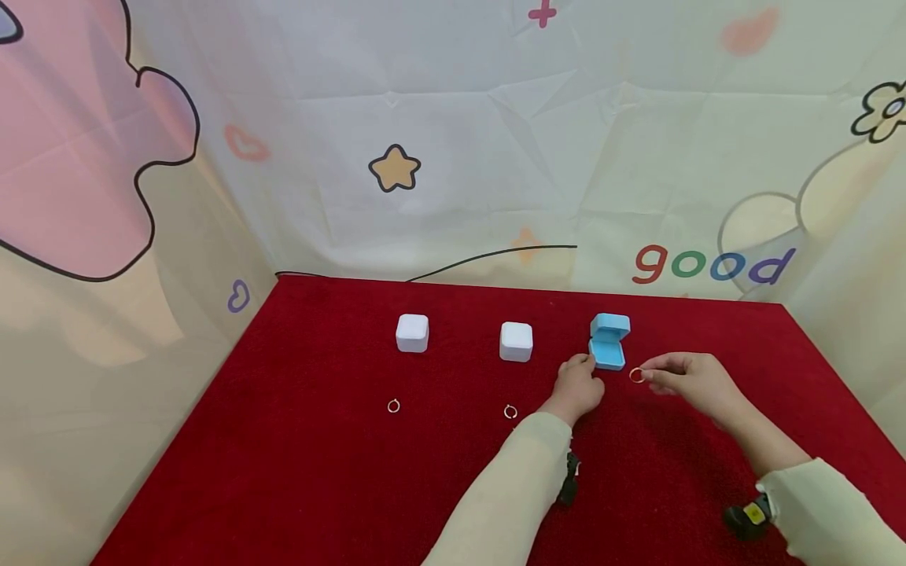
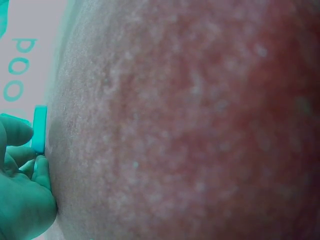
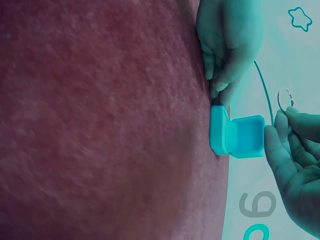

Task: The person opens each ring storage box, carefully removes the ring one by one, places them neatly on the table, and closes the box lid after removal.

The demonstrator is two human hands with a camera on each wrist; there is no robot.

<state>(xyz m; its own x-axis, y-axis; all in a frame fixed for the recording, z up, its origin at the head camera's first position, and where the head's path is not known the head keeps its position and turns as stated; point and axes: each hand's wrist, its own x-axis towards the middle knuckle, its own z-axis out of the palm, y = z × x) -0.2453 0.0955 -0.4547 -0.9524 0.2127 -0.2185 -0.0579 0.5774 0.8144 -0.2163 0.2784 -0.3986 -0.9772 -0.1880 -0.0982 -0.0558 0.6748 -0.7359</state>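
Note:
A light blue ring box stands with its lid raised at the right of the red cloth. My left hand reaches to its left side, fingertips touching the base; no finger lies across the front face, as the right wrist view shows of the box. Just right of the box, my right hand pinches a thin gold ring between thumb and fingertips. That ring is held upright above the cloth, a gap on its band visible. The left wrist view shows the left hand beside the box's edge.
Two white boxes with lids down stand in a row left of the blue one. In front of each lies a ring, one at left and one at centre. A printed curtain hangs behind the red-covered table.

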